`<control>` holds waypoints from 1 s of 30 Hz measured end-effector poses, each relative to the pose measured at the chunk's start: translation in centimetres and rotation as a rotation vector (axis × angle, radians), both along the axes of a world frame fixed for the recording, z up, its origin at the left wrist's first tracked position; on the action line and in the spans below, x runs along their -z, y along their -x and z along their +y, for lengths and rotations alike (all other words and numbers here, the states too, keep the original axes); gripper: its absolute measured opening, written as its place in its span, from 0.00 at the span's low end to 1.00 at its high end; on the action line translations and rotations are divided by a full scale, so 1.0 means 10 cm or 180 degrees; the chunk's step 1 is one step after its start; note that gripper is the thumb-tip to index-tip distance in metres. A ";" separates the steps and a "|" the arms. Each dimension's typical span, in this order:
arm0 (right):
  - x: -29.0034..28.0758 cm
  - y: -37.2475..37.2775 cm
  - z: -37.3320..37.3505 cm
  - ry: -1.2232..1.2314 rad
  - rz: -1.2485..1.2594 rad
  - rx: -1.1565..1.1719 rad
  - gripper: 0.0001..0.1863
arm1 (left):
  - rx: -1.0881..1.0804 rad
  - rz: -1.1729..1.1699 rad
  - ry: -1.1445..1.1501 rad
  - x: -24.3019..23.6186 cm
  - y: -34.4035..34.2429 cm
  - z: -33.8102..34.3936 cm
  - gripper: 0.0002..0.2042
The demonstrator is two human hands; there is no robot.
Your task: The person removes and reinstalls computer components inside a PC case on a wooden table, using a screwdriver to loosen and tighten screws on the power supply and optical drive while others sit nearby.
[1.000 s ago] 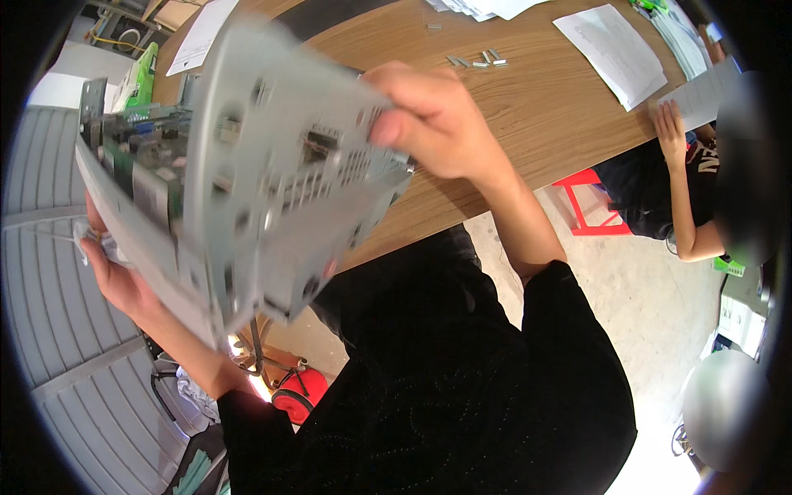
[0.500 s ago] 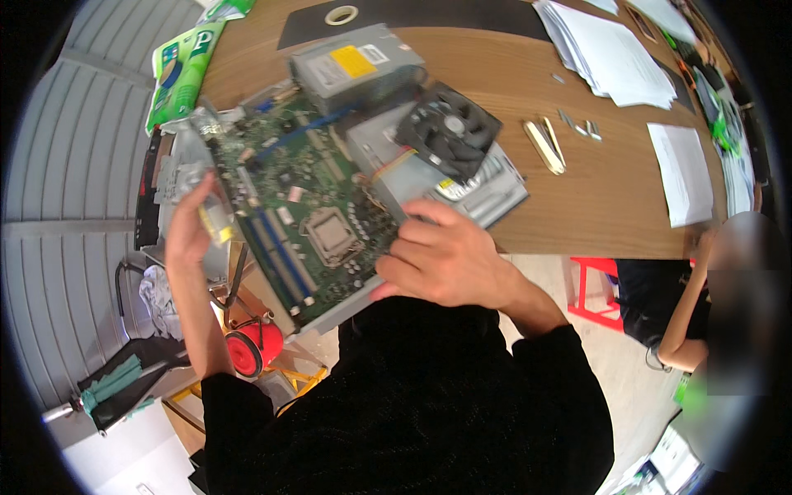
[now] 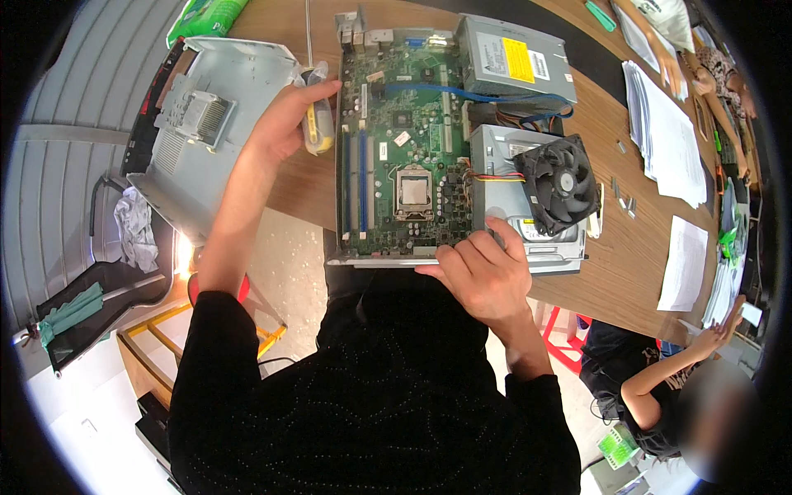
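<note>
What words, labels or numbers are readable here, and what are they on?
None clearly readable.
Power supply: yellow label and white label, print too small.
Circuit board: white stickers, too small.
Fan: hub label, too small.
Paper stack: too small.
Green bag: markings cut off.

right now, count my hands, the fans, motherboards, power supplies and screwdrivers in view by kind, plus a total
Your left hand and right hand: 2
Fan: 1
Motherboard: 1
Power supply: 1
Screwdriver: 1
Total: 6

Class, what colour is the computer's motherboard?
The motherboard is green; it shows best in the head view.
</note>
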State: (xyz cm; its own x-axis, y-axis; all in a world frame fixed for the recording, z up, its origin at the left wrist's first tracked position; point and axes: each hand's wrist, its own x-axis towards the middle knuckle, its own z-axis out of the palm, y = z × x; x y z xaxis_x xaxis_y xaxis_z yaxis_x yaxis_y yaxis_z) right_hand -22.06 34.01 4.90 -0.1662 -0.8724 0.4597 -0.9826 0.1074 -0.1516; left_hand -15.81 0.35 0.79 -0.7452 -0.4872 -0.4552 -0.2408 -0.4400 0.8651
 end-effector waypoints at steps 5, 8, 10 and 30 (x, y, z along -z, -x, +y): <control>-0.03 -0.01 -0.13 -0.0071 -0.0067 0.0043 0.14 | -0.0221 0.0280 0.0112 0.11 -0.03 0.16 0.12; -0.02 -0.03 -0.19 -0.0136 -0.0122 0.0057 0.15 | -0.0240 0.0586 0.0099 0.11 -0.06 0.19 0.16; -0.02 -0.05 -0.22 -0.0161 -0.0150 0.0048 0.15 | -0.0425 0.0507 0.0808 0.01 -0.11 0.27 0.27; -0.24 0.13 -0.12 -0.0434 -0.1964 -0.0527 0.29 | -0.0167 0.1302 0.1103 -0.66 -0.28 0.77 0.26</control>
